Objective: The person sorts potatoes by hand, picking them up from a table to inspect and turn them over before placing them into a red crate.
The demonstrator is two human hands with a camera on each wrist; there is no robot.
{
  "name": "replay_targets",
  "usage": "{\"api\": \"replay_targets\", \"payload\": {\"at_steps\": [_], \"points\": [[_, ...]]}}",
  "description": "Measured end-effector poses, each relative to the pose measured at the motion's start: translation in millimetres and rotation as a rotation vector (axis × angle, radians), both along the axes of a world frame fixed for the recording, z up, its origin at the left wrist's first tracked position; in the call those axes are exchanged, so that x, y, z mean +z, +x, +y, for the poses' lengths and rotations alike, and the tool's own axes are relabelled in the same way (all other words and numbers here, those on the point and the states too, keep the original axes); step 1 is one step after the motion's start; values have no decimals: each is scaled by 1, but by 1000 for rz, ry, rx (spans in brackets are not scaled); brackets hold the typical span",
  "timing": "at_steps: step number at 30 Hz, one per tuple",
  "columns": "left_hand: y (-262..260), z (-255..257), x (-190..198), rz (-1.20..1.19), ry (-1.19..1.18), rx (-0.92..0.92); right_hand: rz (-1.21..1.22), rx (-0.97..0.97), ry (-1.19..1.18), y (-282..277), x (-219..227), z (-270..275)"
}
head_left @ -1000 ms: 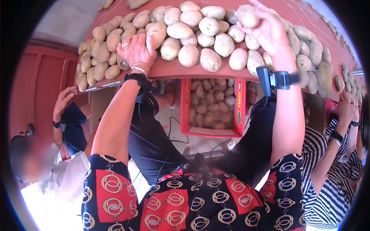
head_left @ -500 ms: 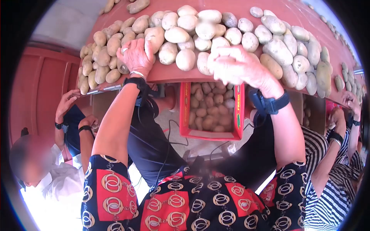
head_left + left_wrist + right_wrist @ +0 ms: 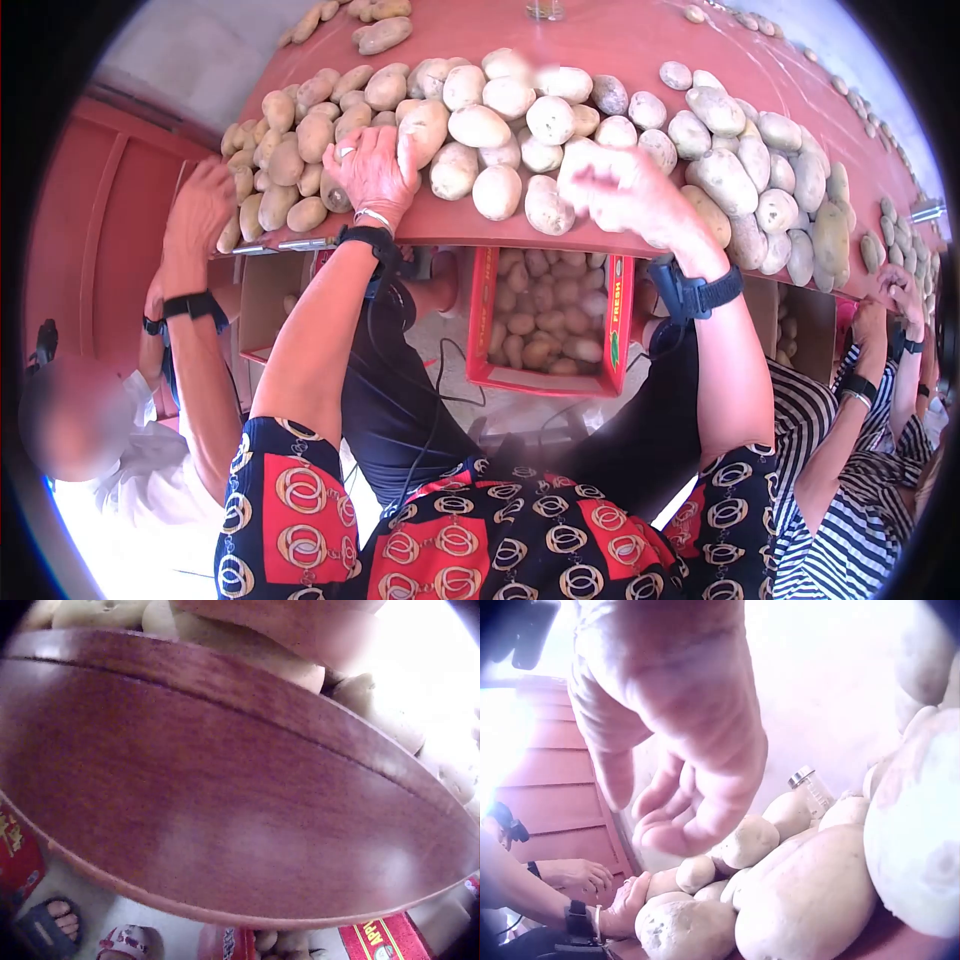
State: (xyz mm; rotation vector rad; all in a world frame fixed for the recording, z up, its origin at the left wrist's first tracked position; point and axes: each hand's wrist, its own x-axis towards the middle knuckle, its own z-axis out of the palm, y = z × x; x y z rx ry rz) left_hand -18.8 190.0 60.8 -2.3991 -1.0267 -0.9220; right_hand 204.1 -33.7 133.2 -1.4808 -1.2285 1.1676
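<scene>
A heap of pale potatoes [image 3: 497,190] lies on a red wooden table [image 3: 620,40]. My left hand [image 3: 372,165] rests on the potatoes near the table's near edge, its fingers laid over a large potato [image 3: 422,128]. My right hand [image 3: 615,185] hovers blurred just above the potatoes by the near edge. In the right wrist view the right hand [image 3: 660,817] has loosely curled fingers and holds nothing, with potatoes [image 3: 802,900] below it. The left wrist view shows mostly the table's edge [image 3: 225,810], with potatoes [image 3: 247,656] above it.
A red cardboard box [image 3: 621,300] partly filled with potatoes stands on the floor under the table. A person at the left has a hand [image 3: 200,205] on the table's left edge. A person in a striped top [image 3: 840,500] reaches up at the right.
My right hand came from the far side of the heap, where it gripped a potato, back to the near edge and is now empty. The left person's hand rose to the table.
</scene>
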Motion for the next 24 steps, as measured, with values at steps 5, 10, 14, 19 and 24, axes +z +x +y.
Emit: {"api": "replay_targets", "payload": {"at_steps": [5,10,14,19,24], "points": [[-2,-1,2,58,8,17,-347,-324,422,9,-16,27],[1,4,-2,5,19,-20,-653,-315,400,0,-21,45],[-1,-6,6,17,12,0,-680,-302,358,3,-44,67],[0,-6,6,65,20,38,-769,-307,366,-5,-34,71],[-1,0,3,82,-7,31,-650,-408,208,-11,-28,73]]}}
